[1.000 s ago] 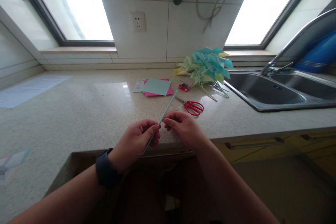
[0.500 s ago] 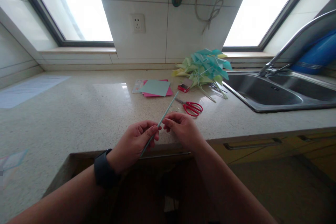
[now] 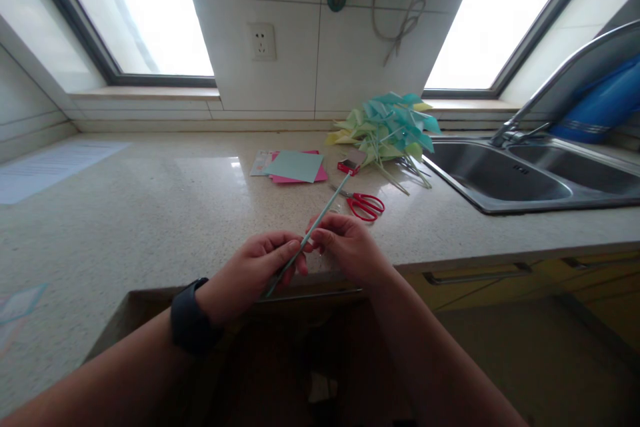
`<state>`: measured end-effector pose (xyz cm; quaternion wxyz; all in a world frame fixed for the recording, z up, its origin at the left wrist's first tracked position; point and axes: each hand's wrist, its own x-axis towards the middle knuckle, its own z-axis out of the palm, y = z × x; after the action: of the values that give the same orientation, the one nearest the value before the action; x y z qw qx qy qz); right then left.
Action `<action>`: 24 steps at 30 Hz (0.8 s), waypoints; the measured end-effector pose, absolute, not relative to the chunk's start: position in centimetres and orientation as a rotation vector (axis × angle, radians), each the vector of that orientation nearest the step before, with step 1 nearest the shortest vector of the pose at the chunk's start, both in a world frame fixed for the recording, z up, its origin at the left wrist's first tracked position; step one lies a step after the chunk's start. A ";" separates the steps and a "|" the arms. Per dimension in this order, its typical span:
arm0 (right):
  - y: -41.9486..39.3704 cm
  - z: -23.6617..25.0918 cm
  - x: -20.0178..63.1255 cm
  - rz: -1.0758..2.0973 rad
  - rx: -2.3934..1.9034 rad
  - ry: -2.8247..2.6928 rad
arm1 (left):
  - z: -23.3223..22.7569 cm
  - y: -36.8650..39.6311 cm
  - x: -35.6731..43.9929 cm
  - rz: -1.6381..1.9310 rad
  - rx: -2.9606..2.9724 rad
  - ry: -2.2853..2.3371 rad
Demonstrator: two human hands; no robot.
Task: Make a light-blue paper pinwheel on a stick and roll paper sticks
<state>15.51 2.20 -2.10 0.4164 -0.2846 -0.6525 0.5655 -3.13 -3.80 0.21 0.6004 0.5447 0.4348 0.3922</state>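
Observation:
A thin pale teal stick (image 3: 324,212) slants up and away over the front edge of the speckled countertop (image 3: 165,207). My left hand (image 3: 253,273), with a dark watch on its wrist, pinches the stick's lower part. My right hand (image 3: 347,247) pinches the stick just above, fingertips almost touching the left hand's. Red-handled scissors (image 3: 364,204) lie on the counter just beyond my right hand.
A stack of teal and pink paper sheets (image 3: 296,167) and a small red box (image 3: 349,165) lie further back. A heap of green and teal paper pinwheels (image 3: 387,130) sits beside the steel sink (image 3: 505,177). A white sheet (image 3: 50,167) lies at far left.
The stick has tilted a little more to the right, its far tip now pointing towards the red box. Both hands keep their hold in nearly the same place.

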 end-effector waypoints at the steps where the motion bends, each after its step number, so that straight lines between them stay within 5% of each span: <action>1: 2.2 -2.1 15.5 1.413 -0.723 -1.635 | 0.1 -3.8 -3.1 0.912 1.270 1.010; 24: 2.3 -2.1 15.5 1.448 -0.702 -1.580 | -0.2 -3.9 -3.0 0.990 1.283 0.976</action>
<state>15.50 2.29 -2.11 0.4287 -0.2814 -0.6329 0.5801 -3.04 -3.86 -0.19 0.5850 0.5501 0.4186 0.4243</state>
